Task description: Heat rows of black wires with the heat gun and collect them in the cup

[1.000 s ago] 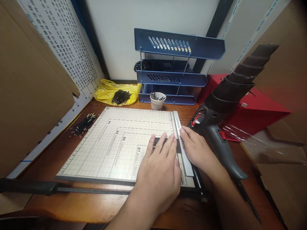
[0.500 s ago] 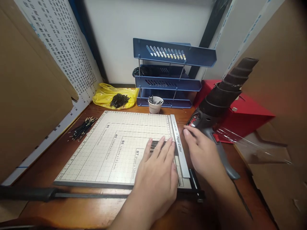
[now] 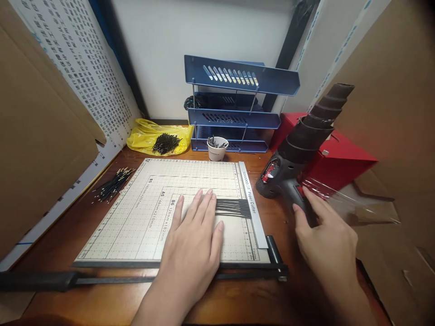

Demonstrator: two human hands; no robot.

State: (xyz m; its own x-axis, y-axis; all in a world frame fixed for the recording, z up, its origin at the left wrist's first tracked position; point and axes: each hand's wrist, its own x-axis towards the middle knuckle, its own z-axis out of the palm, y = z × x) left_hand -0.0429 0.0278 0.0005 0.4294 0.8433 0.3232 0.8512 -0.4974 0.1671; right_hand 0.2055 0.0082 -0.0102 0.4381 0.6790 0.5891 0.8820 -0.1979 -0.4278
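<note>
Here, in the head view, your left hand (image 3: 193, 237) lies flat and palm down on the gridded cutting board (image 3: 115, 222), its fingers straight and a little spread, pressed over the left part of a row of thin black strips (image 3: 234, 208) without gripping anything. Those strips lie side by side on the right part of the board, their long axis running left to right; their right ends reach the pale rail (image 3: 253, 206) marked "Paper Cutter", while your fingers hide the left ends. The rail runs away from you, its far end leaning slightly left. Along the board's near edge the cutter arm (image 3: 41, 280) stretches sideways, black handle to your left.

Your right hand (image 3: 328, 231) is bent around the handle of the grey and black heat gun (image 3: 299, 149), thumb on its left side and forefinger by the red trigger; how firmly you squeeze, I cannot tell. The gun stands to the right of the board, its stepped nozzle pointing up and away to the right, its grip sloping down toward you.

Beyond the board stands a white cup (image 3: 216, 154) of short black pieces, upright; left of it, a black pile (image 3: 167, 143) rests on a yellow bag (image 3: 139, 138).
</note>
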